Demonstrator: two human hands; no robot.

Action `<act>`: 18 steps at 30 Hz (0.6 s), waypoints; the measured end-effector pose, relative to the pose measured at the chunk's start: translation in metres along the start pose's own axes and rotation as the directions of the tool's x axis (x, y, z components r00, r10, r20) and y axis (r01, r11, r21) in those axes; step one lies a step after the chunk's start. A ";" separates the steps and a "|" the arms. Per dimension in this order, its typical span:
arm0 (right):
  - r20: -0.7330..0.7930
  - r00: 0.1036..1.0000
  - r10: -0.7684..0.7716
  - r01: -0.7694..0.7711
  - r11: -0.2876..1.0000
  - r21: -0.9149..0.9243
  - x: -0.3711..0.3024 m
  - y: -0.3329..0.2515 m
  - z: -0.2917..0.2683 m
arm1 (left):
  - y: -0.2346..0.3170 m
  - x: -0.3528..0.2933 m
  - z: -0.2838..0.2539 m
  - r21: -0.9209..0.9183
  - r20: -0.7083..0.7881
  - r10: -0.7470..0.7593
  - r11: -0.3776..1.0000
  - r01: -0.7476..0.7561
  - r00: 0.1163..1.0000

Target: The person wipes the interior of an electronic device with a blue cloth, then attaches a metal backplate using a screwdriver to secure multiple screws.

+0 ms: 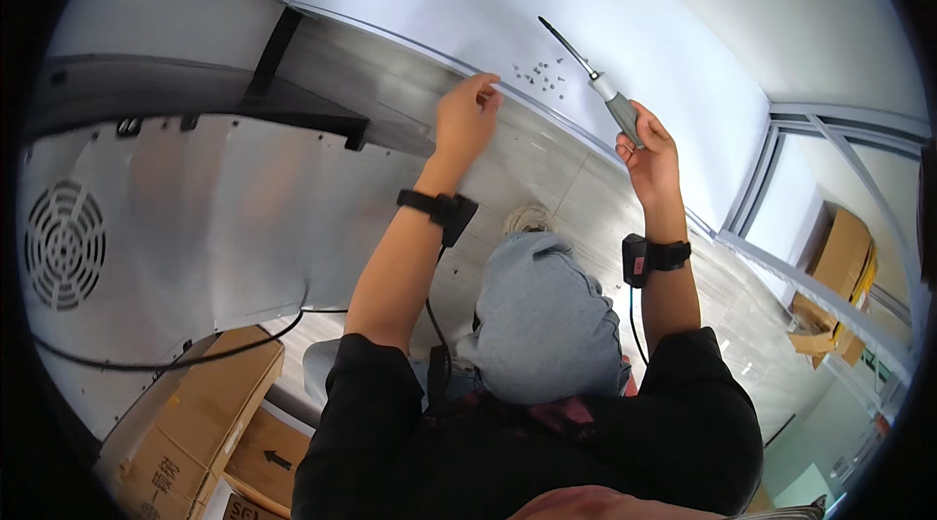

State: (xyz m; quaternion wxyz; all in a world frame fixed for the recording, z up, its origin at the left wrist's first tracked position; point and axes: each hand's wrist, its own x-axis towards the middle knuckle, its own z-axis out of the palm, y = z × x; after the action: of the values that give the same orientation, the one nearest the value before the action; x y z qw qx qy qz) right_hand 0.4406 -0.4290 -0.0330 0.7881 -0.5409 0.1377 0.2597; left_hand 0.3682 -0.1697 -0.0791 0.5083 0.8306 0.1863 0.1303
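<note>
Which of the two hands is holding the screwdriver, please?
The right hand grips the grey-handled screwdriver, shaft pointing up-left toward the small screws. The left hand holds no tool; its fingertips rest at the white surface's edge.

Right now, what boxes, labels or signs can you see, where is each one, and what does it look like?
Cardboard boxes: lower left, below the metal panel; brown, stacked, with dark printing and an arrow mark.
Open cardboard box: right side, behind the white frame; brown, with yellow contents showing.
No screens or signs in view.
</note>
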 end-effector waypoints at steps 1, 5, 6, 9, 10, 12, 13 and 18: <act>-0.011 1.000 0.008 -0.008 1.000 0.003 0.009 0.004 -0.005 | -0.010 0.013 0.013 0.018 0.000 0.005 1.000 -0.005 1.000; -0.017 0.999 0.039 -0.039 0.999 -0.001 0.034 0.011 -0.018 | -0.037 0.048 0.044 0.157 0.048 0.022 0.987 -0.030 0.999; -0.028 0.999 0.041 -0.041 0.999 0.007 0.038 0.014 -0.021 | -0.039 0.053 0.048 0.178 0.074 0.018 0.984 -0.031 0.997; -0.018 0.999 0.045 -0.044 0.999 0.013 0.048 0.018 -0.026 | -0.044 0.061 0.054 0.195 0.097 0.009 0.980 -0.028 0.995; -0.012 0.999 0.044 -0.044 0.999 0.015 0.050 0.019 -0.027 | -0.045 0.062 0.055 0.193 0.095 0.007 0.981 -0.025 0.995; 0.002 0.999 0.037 -0.037 0.999 0.019 0.053 0.017 -0.028 | -0.045 0.066 0.058 0.207 0.111 0.027 0.977 -0.050 0.993; 0.013 0.999 0.036 -0.036 0.999 0.021 0.054 0.017 -0.028 | -0.044 0.067 0.058 0.214 0.119 0.036 0.975 -0.061 0.992; 0.089 0.996 0.017 -0.013 0.999 -0.046 0.059 0.013 -0.020 | -0.045 0.068 0.060 0.164 0.056 -0.007 0.987 -0.002 0.998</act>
State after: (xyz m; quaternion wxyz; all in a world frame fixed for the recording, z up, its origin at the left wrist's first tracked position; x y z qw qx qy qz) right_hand 0.4838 -0.4283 -0.0800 0.7790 -0.5455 0.1003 0.2925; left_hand 0.4457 -0.1688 -0.1440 0.4436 0.8727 0.1829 0.0905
